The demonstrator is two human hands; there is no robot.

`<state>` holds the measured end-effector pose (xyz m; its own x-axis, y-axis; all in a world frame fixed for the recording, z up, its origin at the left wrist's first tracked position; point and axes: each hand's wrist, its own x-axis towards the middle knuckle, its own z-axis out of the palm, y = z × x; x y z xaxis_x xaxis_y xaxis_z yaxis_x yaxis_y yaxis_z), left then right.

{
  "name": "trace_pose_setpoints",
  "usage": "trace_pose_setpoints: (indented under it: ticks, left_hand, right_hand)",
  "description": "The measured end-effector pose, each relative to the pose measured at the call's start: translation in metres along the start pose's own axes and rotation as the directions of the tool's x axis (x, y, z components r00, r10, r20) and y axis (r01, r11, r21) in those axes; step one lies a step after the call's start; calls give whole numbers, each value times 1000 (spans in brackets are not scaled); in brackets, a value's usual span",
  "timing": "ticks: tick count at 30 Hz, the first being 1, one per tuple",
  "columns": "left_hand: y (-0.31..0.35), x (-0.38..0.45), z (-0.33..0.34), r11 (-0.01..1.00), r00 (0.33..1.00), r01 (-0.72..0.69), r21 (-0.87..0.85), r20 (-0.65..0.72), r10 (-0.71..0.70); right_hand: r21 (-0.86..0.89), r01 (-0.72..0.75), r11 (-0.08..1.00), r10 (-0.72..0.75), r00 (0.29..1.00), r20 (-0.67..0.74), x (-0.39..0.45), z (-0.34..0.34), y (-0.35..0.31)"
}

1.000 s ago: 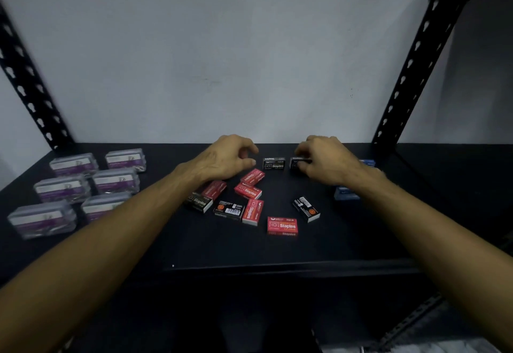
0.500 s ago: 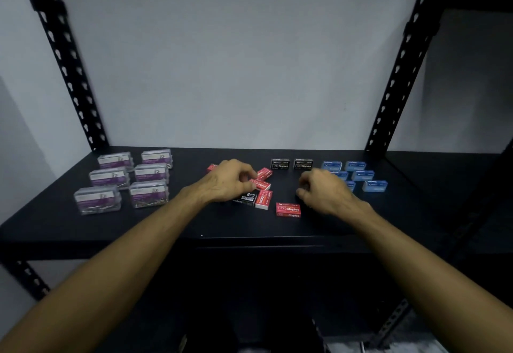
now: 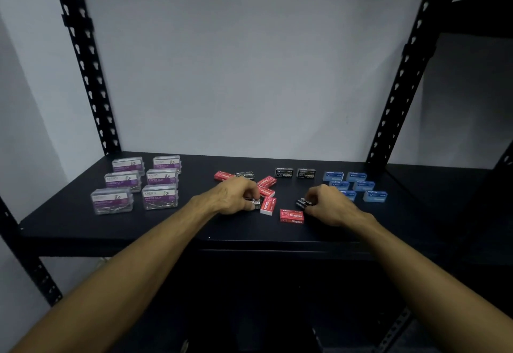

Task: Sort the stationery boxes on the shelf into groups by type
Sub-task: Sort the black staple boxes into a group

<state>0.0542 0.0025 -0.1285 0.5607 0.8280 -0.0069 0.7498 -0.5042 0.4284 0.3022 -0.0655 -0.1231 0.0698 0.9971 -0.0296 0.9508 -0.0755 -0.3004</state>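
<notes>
On the black shelf [image 3: 83,222], several clear paper clip boxes [image 3: 162,177] with purple labels stand grouped at the left. Several blue boxes [image 3: 363,186] cluster at the right. Two black staple boxes [image 3: 284,173] sit side by side at the back centre. Red staple boxes [image 3: 291,215] lie scattered in the middle with another black one [image 3: 245,174]. My left hand [image 3: 233,197] pinches a black staple box [image 3: 256,202] among the red ones. My right hand [image 3: 327,205] pinches another black staple box [image 3: 303,203] just off the shelf surface.
Black perforated uprights [image 3: 88,74] stand at the shelf's back corners, the right one [image 3: 399,74] near the blue boxes. A white wall closes the back. A darker shelf section [image 3: 458,200] continues to the right.
The view has pulled back and risen. My right hand moved from the back-centre black boxes to the front and took hold of a black box; my left hand came down onto a black box.
</notes>
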Motion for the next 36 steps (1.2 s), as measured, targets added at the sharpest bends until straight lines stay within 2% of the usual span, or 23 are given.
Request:
trace_pose_setpoints:
  ticks: [6,14,24,29,36]
  left_hand:
    - [-1,4,-7,1000,1000,-11,-10,-15,11]
    - [-1,7,-5,1000,999,-8,2,-36,8]
    - [-1,4,-13,1000,998,14,10,-66,-13]
    - [-7,3,-18,998,999,26,53,-49,-23]
    - [-2,6,-15,998,999,37,60,-5,-36]
  right_hand:
    - [113,61,992,-66,997,40,2,-4,3]
    - [171,83,982,-80,996,-25,5,-2,7]
    - [198,91,976,-85,996,-40,4,-1,13]
    - [161,57,985,-56,998,-12,4,0,10]
    - [172,14,985,-6,999,-50,6,5,6]
